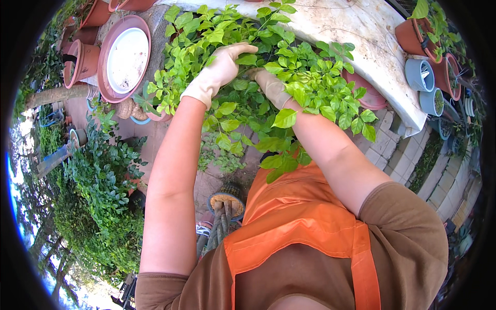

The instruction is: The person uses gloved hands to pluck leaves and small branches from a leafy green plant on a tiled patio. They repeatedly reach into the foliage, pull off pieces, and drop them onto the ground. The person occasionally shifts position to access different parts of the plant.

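Note:
Both of my hands wear pale rubber gloves and reach into a leafy green potted shrub (298,85) with glossy leaves. My left hand (219,69) lies over the foliage near its middle, its fingers bent to the right above a leaf. Leaves hide its thumb side, so I cannot tell whether it grips a stem. Lower and to the right, my right hand (270,86) is sunk among the leaves, fingertips pointing towards the left hand. Foliage covers part of its fingers; whether it holds a stem is hidden. The shrub's own pot is mostly covered by leaves.
A white slab (348,35) runs behind the shrub. On the left stand a round plastic saucer (128,58) and a terracotta-coloured pot (83,60). Blue-grey pots (419,74) stand at the right. A braided-trunk plant (221,224) is near my body, below the shrub.

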{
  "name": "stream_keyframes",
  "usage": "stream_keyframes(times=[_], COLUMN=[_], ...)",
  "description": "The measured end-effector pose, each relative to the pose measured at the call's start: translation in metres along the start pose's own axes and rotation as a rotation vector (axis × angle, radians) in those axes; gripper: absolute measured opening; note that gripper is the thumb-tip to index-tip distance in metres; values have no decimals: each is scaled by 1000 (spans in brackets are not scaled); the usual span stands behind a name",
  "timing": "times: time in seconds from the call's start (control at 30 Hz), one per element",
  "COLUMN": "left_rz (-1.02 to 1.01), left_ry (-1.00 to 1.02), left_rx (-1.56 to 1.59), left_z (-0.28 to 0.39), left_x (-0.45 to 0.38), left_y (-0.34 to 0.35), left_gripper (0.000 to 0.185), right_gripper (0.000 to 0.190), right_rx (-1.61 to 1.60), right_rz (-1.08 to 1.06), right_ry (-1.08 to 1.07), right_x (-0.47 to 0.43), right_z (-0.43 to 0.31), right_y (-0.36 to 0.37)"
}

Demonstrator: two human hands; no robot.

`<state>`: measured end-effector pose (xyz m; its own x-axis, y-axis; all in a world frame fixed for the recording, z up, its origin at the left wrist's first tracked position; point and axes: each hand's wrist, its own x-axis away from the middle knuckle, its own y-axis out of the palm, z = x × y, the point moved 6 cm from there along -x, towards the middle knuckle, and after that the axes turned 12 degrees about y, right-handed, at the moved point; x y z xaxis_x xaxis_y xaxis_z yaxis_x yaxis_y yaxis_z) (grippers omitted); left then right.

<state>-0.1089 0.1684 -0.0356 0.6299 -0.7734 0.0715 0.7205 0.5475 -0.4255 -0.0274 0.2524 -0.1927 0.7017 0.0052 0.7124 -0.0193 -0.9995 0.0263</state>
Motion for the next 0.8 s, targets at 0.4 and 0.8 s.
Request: stream_keyframes(times=[0.4, 0.8], left_rz=[-57, -76], left_ry=[45, 19], left_rx=[-180, -141], left_z=[13, 9], left_x=[-4, -4], left_y=[0, 3], left_gripper=[78, 66], right_gripper=[27, 28], right_rx=[881, 797], right_rz=[514, 500], right_ry=[92, 226], right_x=[-44, -15], right_z=[11, -21], right_y=[-10, -17])
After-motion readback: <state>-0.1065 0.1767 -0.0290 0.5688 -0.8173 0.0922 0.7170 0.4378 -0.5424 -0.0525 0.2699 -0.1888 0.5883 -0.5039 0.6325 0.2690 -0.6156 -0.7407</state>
